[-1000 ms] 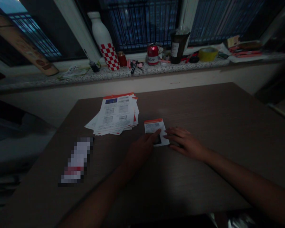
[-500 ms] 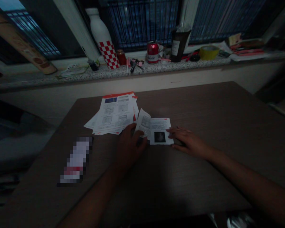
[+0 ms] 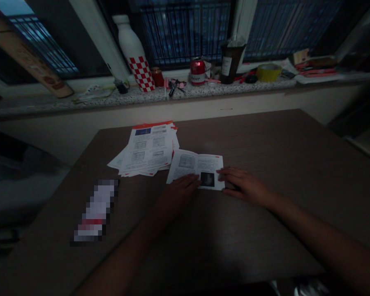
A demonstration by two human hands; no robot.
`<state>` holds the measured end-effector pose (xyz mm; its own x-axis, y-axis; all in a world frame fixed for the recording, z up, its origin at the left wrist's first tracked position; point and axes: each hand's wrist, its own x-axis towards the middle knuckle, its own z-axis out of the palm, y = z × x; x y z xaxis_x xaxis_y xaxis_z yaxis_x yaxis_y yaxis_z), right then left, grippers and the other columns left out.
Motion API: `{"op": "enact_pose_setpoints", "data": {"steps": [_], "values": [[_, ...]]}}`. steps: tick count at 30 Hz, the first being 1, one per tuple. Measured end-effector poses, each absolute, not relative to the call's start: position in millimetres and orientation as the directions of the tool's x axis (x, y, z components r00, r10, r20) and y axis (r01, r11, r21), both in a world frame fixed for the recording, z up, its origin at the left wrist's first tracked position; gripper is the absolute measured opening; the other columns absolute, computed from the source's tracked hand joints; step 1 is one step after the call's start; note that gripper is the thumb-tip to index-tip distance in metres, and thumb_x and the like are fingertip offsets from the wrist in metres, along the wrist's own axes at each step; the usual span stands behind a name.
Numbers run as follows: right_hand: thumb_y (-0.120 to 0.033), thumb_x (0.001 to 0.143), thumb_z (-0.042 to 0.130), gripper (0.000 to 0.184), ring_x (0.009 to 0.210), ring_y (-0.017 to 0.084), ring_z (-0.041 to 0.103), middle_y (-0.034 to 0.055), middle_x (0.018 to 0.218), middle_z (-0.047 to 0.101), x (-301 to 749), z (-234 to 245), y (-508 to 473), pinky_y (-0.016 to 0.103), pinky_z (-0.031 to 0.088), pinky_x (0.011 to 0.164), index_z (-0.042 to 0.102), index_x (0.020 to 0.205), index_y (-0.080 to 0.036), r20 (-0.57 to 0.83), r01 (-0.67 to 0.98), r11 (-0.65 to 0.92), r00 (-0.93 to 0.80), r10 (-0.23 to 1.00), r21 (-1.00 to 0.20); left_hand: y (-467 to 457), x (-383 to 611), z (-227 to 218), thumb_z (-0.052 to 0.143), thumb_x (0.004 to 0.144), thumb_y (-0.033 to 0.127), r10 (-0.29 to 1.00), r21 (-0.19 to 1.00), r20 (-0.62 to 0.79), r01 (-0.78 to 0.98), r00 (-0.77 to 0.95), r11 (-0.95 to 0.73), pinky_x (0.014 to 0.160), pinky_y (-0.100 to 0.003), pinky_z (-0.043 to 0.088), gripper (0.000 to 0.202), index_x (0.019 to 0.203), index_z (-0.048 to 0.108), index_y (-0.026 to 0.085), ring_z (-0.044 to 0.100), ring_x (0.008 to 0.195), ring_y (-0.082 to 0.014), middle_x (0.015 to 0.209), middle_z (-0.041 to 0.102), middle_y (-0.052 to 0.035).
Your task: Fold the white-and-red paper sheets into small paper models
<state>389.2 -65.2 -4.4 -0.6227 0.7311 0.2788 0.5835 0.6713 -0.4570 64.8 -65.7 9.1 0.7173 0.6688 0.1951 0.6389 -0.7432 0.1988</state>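
Note:
A creased sheet of printed paper (image 3: 186, 162) lies unfolded on the table, with a dark picture on its right half. My left hand (image 3: 180, 191) rests flat over its lower left part, fingers stretched toward the crease. At the right edge, my right hand (image 3: 242, 185) touches the paper with its fingertips, fingers extended. Just left of the sheet is a stack of printed papers (image 3: 148, 148) with orange-red top edges; the sheet's upper left corner lies close against it.
A blurred-out phone-like slab (image 3: 95, 211) lies at the left of the brown table (image 3: 280, 144). On the window sill behind stand a checkered bottle (image 3: 138, 57), a red can (image 3: 197, 72), a dark cup (image 3: 230, 63) and a roll of yellow tape (image 3: 269, 72).
The sheet's left half, raised and folded up before, now lies down nearly flat. My left hand has turned over from holding that flap to pressing on the paper. My right hand stays put.

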Motion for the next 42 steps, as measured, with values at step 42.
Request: {"op": "enact_pose_setpoints", "data": {"steps": [42], "values": [[-0.028,0.107,0.061,0.04,0.143,0.026,0.06,0.0063,0.16,0.058,398,2,-64,0.049,0.054,0.116,0.063,0.146,-0.033,0.307,0.483,0.677,-0.637,0.707,-0.556,-68,68,2,0.062,0.106,0.029,0.704,0.305,0.2,0.64,0.681,-0.706,0.115,-0.054,0.051,0.044,0.15,0.061,0.033,0.054,0.142,-0.0301,0.155,0.058,-0.0091]]}}
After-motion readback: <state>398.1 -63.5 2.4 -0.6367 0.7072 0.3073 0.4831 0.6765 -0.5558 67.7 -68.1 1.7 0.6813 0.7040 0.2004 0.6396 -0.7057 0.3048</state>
